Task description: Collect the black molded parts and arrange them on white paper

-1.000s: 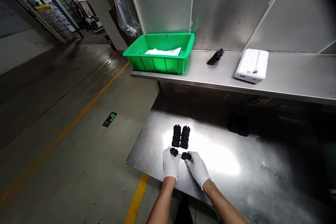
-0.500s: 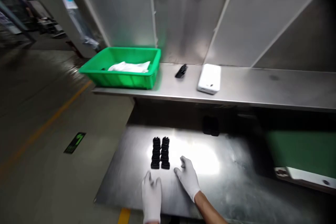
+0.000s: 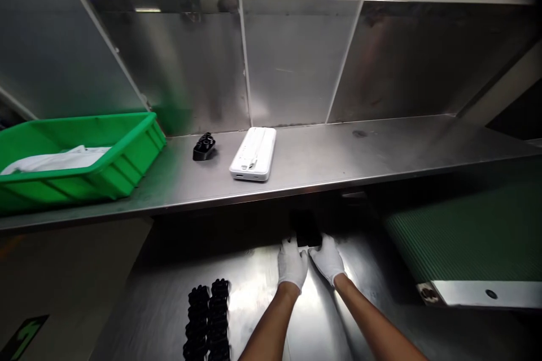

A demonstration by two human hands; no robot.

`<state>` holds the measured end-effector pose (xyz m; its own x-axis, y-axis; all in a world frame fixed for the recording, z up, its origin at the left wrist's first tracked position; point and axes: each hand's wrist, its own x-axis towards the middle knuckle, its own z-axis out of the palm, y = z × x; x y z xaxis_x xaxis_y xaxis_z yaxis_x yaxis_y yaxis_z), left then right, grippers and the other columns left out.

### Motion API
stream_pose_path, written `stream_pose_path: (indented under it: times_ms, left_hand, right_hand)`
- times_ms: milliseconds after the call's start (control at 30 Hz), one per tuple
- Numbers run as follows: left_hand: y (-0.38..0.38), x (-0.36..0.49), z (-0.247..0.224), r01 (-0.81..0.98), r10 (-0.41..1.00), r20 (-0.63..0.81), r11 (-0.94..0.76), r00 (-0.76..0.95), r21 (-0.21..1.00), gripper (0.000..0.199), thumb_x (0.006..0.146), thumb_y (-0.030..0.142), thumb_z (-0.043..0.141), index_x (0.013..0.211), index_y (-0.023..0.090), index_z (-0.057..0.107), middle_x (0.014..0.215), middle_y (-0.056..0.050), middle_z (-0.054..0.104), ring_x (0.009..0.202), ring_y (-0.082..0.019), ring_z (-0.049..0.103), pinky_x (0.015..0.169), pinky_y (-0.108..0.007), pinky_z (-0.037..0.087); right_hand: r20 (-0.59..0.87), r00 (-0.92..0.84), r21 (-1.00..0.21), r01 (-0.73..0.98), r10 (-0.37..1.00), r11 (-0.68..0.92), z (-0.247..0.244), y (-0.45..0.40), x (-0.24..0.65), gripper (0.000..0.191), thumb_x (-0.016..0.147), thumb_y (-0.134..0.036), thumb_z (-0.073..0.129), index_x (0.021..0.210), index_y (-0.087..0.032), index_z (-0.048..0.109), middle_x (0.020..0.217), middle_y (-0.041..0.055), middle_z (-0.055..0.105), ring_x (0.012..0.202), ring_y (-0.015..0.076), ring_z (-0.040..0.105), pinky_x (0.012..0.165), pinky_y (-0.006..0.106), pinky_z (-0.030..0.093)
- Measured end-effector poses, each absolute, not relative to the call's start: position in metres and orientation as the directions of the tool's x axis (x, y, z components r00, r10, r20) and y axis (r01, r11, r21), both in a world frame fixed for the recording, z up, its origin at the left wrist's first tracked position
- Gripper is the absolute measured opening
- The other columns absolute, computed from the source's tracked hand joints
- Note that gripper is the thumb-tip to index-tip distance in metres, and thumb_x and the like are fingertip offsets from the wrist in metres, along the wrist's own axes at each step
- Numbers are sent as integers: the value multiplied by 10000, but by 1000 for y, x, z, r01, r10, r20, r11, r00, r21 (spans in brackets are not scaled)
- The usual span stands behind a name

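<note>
Both hands wear white gloves and reach under the shelf to a black block of parts [image 3: 306, 228] in the shadow on the metal table [image 3: 254, 293]. My left hand [image 3: 292, 263] is at the block's left front corner, its fingers around that side. My right hand [image 3: 328, 259] is at the right front corner, thumb pointing inward toward the left thumb. The block lies between them, and its dark outline merges with the shadow. Two rows of black parts [image 3: 207, 321] stand on the table to the left of the hands.
The metal shelf [image 3: 305, 163] runs above the table's back, bearing a green bin [image 3: 127, 166] with white cloth [image 3: 63, 159], a black part [image 3: 204, 146] and a white power bank [image 3: 254, 154]. A green conveyor belt [image 3: 470, 237] is at the right.
The view has swung right. Both hands have left the area by the two rows and moved right and farther back, to the dark block under the shelf.
</note>
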<state>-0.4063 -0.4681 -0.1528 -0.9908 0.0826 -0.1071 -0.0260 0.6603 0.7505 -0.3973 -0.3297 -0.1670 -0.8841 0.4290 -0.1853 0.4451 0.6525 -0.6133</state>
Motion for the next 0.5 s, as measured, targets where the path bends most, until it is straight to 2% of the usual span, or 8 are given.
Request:
stream_pose_path:
  times_ms: [133,233,367,500]
  left_hand:
    - [-457,-409,-164,-32,76,-125,719,-989,694,406,888,238,586,1293,207,600,1235,-108,655,1126,-252,608,1022,-348,483]
    - [-461,-401,-162,-2,106,-109,707,-988,707,400,898,205,587,1297,216,598,1239,-96,655,1148,-231,598,1018,-314,482]
    - [-470,-401,-155,62,206,-149,759,-967,648,408,884,185,612,1291,216,610,1274,-104,666,1185,-243,588,1061,-332,477]
    - [-471,-413,-158,224,394,-209,803,-895,553,380,869,125,562,1227,215,653,1287,-119,682,1124,-242,638,991,-327,523]
  right_hand:
    - [-261,-871,-682,471,416,559,-170,-324,-400,467,795,-304,591,1253,-222,549,1155,89,699,1014,262,687,836,371,520]
    - [-258,-888,-702,444,381,558,-169,-322,-394,527,804,-345,617,1309,-224,529,1274,102,660,1113,267,663,904,382,516]
    - [-239,-936,-635,353,260,687,-167,-317,-385,590,795,-363,643,1367,-267,537,1394,90,586,1166,277,627,939,400,498]
    - [-252,-962,-531,232,110,815,-162,-311,-384,470,756,-287,660,1223,-247,625,1234,70,653,1038,259,658,875,369,485]
